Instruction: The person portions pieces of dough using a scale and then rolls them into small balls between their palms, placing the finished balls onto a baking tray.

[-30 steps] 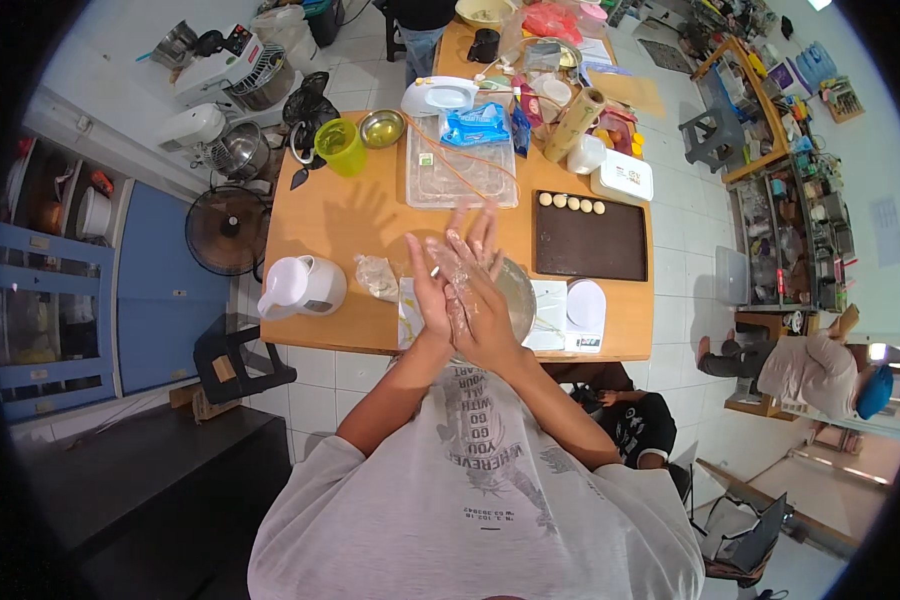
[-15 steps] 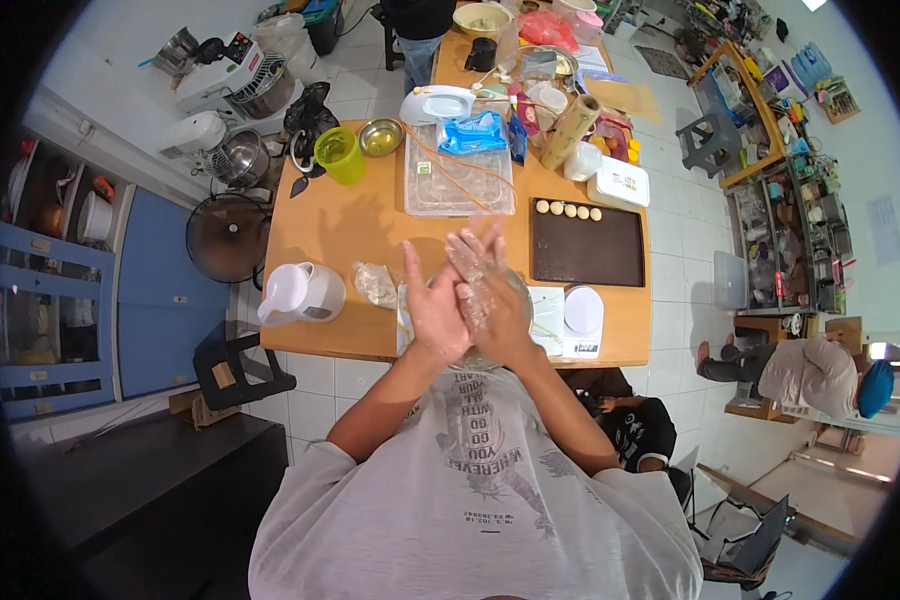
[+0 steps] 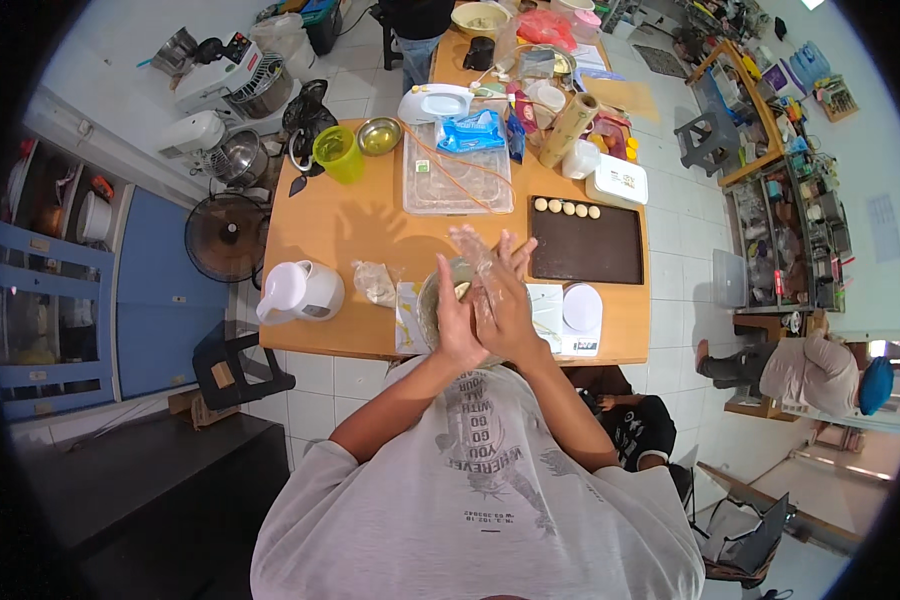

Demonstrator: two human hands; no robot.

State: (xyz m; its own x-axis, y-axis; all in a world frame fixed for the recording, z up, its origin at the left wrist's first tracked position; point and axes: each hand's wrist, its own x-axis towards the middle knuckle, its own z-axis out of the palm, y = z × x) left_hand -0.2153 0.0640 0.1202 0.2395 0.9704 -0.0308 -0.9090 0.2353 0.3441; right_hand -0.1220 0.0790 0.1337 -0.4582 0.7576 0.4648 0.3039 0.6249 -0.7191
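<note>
My left hand (image 3: 457, 325) and my right hand (image 3: 508, 318) meet palm to palm above a bowl (image 3: 428, 312) at the table's front edge. Both have their fingers stretched out. Whitish, shiny patches cover the right fingers; I cannot tell whether this is dough or a thin plastic glove. Anything between the palms is hidden. Pale dough (image 3: 461, 290) shows in the bowl beside my left fingers. Beyond my right hand lies a dark baking tray (image 3: 585, 250) with a row of several small dough balls (image 3: 568, 208) along its far edge.
A white jug (image 3: 303, 292) and a plastic bag (image 3: 374, 284) stand left of the bowl; a kitchen scale (image 3: 582, 310) is at right. Farther back are a lidded clear box (image 3: 455, 185), blue wipes pack (image 3: 471, 131), green cup (image 3: 339, 155) and metal bowl (image 3: 380, 137).
My hands have shifted against each other and slightly toward me, the right fingers spreading more. More of the bowl and the dough inside now shows.
</note>
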